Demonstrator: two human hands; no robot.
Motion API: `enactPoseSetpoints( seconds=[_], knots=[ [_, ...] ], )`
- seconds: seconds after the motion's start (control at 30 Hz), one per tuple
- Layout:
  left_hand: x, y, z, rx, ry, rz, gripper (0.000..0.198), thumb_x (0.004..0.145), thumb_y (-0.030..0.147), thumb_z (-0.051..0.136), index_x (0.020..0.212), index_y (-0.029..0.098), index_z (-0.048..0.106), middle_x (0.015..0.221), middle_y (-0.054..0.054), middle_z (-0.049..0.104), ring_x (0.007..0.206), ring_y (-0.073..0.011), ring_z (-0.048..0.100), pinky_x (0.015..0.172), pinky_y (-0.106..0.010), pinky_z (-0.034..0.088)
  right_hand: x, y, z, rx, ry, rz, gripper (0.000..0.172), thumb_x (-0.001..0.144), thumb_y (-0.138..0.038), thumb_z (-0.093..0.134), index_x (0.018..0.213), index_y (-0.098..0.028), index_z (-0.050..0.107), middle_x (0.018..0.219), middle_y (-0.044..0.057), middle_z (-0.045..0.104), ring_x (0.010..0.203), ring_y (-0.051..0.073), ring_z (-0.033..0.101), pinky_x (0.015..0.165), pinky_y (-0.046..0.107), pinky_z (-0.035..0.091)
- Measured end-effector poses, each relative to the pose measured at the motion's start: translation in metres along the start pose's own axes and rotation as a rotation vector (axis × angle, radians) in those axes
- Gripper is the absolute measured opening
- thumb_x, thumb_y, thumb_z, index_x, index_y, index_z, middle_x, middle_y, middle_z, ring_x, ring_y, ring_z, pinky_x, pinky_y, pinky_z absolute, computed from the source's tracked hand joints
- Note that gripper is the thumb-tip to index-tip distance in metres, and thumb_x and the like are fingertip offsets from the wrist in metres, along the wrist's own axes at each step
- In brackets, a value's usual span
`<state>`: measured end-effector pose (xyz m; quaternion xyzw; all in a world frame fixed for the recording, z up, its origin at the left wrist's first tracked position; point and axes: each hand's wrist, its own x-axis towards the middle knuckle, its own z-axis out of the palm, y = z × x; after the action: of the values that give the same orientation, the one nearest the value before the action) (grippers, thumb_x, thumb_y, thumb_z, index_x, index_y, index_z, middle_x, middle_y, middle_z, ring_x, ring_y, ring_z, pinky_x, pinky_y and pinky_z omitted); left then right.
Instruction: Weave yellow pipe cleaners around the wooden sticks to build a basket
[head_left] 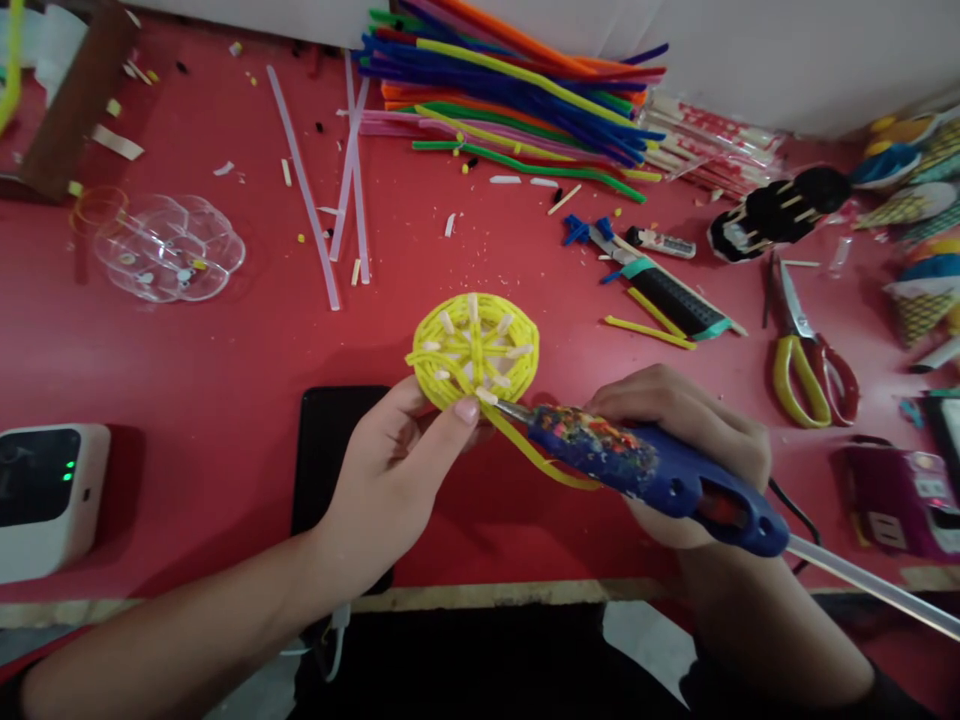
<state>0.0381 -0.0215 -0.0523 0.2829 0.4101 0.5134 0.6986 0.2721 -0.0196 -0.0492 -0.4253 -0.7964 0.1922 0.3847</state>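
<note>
My left hand (409, 460) pinches the near edge of a round yellow pipe-cleaner wheel (476, 345) between thumb and fingers. Short pale sticks poke up around its ring, and yellow spokes cross its middle. From its near side a loose yellow pipe cleaner (536, 460) trails toward the right. My right hand (682, 440) is wrapped round a blue hot glue gun (652, 465) smeared with coloured residue. The gun's metal tip meets the wheel at a pale stick beside my left thumb. A clear glue stick (870, 580) runs out of the gun's back end.
Bundled coloured pipe cleaners (510, 90) lie at the back. Scissors (810, 350), pliers (660, 285) and a purple box (900, 495) are on the right. Glue sticks (307, 190) and a clear flower-shaped tray (172, 245) lie left. A black phone (337, 440) sits under my left wrist; a white device (49, 500) stands left.
</note>
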Motion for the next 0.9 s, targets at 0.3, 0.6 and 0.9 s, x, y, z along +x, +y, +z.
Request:
enactPoseSetpoints(
  seconds=[0.3, 0.6, 0.9],
  knots=[
    [0.0018, 0.0009, 0.0007, 0.021, 0.029, -0.055, 0.010, 0.090, 0.032, 0.080, 0.099, 0.027, 0.083, 0.109, -0.001, 0.084, 0.104, -0.0187, 0.078, 0.089, -0.024, 0.065, -0.0005, 0.0012, 0.0001, -0.012, 0.012, -0.014, 0.014, 0.092, -0.030, 0.061, 0.101, -0.023, 0.070, 0.086, 0.006, 0.070, 0.072, 0.022, 0.068, 0.064, 0.038, 0.054],
    [-0.0003, 0.0002, 0.0022, 0.042, 0.047, -0.079, 0.016, 0.088, 0.034, 0.081, 0.101, 0.025, 0.082, 0.110, -0.004, 0.083, 0.106, -0.0229, 0.078, 0.093, -0.032, 0.065, 0.0003, -0.0020, 0.0021, -0.037, 0.047, 0.002, 0.008, 0.093, -0.027, 0.062, 0.097, -0.025, 0.068, 0.082, 0.004, 0.067, 0.069, 0.021, 0.066, 0.062, 0.037, 0.053],
    [0.0006, -0.0010, 0.0018, 0.030, 0.040, -0.063, 0.012, 0.090, 0.033, 0.080, 0.098, 0.025, 0.083, 0.106, -0.002, 0.084, 0.102, -0.0205, 0.078, 0.092, -0.030, 0.065, 0.0011, -0.0014, 0.0015, -0.045, 0.045, -0.033, 0.015, 0.101, -0.030, 0.055, 0.097, -0.023, 0.067, 0.081, 0.005, 0.065, 0.070, 0.020, 0.065, 0.063, 0.037, 0.052]
  ],
)
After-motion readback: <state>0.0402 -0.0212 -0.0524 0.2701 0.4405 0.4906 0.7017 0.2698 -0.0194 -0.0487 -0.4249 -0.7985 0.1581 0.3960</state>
